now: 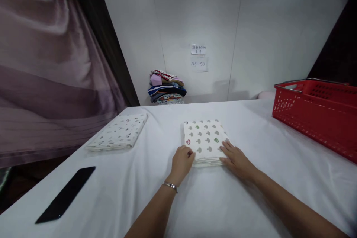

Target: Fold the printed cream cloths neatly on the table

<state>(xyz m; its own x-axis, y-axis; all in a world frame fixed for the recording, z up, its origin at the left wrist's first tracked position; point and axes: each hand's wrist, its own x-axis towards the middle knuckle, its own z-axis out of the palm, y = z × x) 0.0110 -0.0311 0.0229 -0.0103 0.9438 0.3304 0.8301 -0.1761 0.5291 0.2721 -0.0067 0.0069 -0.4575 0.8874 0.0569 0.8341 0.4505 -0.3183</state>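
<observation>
In the head view, a folded white cloth (206, 139) printed with grey, red and green mushrooms lies on the white-covered table in front of me. My left hand (182, 160) is closed at its near left corner, thumb and curled fingers pinching the edge. Stretched fingers of my right hand (235, 158) rest on the near right corner, and that hand is open. Several layers show along the cloth's front edge. A second folded white cloth (120, 132), with a small scattered print, lies further left, apart from both hands.
A black phone-like slab (67, 194) lies at the table's left front. The red plastic basket (315, 117) stands on the right. Behind the far edge is a stack of folded fabrics (167, 88). Paper notes (199, 63) hang on the wall; a pinkish curtain (52, 67) hangs left.
</observation>
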